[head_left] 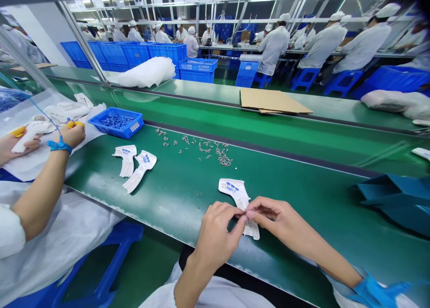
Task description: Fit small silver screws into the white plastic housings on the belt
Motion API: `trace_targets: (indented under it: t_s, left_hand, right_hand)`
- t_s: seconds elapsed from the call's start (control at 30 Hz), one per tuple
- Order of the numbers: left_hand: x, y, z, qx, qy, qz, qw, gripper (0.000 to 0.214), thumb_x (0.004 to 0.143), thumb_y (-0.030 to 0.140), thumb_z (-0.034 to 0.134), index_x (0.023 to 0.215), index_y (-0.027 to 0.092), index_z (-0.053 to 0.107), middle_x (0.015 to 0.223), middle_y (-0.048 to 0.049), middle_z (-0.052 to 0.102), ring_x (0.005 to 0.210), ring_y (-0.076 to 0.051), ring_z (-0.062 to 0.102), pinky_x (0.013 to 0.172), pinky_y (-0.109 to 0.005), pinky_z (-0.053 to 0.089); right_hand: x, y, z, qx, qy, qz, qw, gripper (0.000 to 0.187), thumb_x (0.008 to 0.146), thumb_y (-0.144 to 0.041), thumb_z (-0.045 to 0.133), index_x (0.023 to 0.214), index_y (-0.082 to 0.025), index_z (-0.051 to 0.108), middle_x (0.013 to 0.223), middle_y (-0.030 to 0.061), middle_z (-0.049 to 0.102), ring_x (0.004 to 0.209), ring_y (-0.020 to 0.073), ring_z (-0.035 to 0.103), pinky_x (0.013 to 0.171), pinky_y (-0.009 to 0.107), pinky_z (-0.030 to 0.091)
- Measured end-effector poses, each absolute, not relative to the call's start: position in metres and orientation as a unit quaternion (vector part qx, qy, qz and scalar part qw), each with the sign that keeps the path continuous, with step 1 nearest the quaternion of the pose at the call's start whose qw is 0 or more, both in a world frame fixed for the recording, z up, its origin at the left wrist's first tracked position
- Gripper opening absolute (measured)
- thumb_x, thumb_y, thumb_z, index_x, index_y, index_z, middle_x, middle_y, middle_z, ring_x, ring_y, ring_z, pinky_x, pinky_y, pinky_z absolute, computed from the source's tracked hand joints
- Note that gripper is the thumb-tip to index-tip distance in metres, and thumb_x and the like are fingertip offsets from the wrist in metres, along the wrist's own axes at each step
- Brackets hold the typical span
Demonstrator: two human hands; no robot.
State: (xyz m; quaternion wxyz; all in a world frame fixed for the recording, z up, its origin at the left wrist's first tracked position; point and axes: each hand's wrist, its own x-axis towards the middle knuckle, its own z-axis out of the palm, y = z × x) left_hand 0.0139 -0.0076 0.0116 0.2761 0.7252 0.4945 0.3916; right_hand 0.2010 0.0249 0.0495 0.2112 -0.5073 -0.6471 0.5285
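A white plastic gun-shaped shell point(237, 194) with blue inserts lies on the green belt point(302, 196) right in front of me. My left hand point(217, 234) and my right hand point(273, 219) meet over its handle end, fingertips pinched together on something too small to make out. Two more white shells point(134, 165) lie side by side to the left. Several small silver screws point(204, 149) are scattered on the belt beyond the shell.
A blue tray point(116, 122) of small parts sits at the left. A co-worker's hands point(72, 135) at far left hold a white part over a plastic sheet. A blue bin point(396, 200) stands at right, cardboard point(272, 101) behind. Workers sit at far benches.
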Motion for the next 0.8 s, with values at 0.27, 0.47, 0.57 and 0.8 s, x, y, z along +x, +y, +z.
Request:
trace_targets:
  t_s: [0.27,0.47,0.57,0.8]
  left_hand:
    - [0.013,-0.008,0.010,0.805,0.489,0.269,0.202,0.065,0.082,0.047,0.074,0.135,0.020,0.048,0.150,-0.0121,0.046,0.142,-0.036,0.033,0.109,-0.054,0.038]
    - [0.014,-0.006,0.009,0.819,0.495,0.214,0.195,0.074,0.082,0.052,0.072,0.141,0.018,0.044,0.150,-0.0105,0.047,0.145,-0.035,0.030,0.111,-0.054,0.037]
    - [0.013,-0.005,0.009,0.814,0.496,0.222,0.204,0.075,0.081,0.052,0.074,0.141,0.019,0.043,0.147,-0.0089,0.052,0.146,-0.034,0.029,0.111,-0.054,0.037]
    - [0.015,-0.005,0.011,0.805,0.493,0.246,0.218,0.073,0.079,0.048,0.077,0.139,0.022,0.045,0.143,-0.0091,0.055,0.144,-0.035,0.032,0.109,-0.055,0.038]
  right_hand:
    - [0.217,0.025,0.032,-0.559,-0.639,0.500,0.172,0.031,0.090,-0.051,0.058,0.086,-0.022,0.067,0.081,0.0025,0.070,0.075,0.0191,0.061,0.068,0.028,0.046]
    - [0.216,0.029,0.014,-0.565,-0.636,0.489,0.195,0.031,0.091,-0.051,0.057,0.089,-0.022,0.066,0.083,0.0026,0.072,0.076,0.0196,0.064,0.068,0.028,0.047]
    - [0.215,0.029,0.017,-0.570,-0.645,0.471,0.195,0.031,0.092,-0.051,0.055,0.089,-0.022,0.066,0.083,0.0025,0.072,0.075,0.0195,0.064,0.067,0.029,0.047]
    - [0.207,0.025,0.028,-0.576,-0.657,0.440,0.204,0.026,0.091,-0.048,0.057,0.085,-0.024,0.061,0.074,0.0004,0.067,0.064,0.0170,0.060,0.060,0.028,0.046]
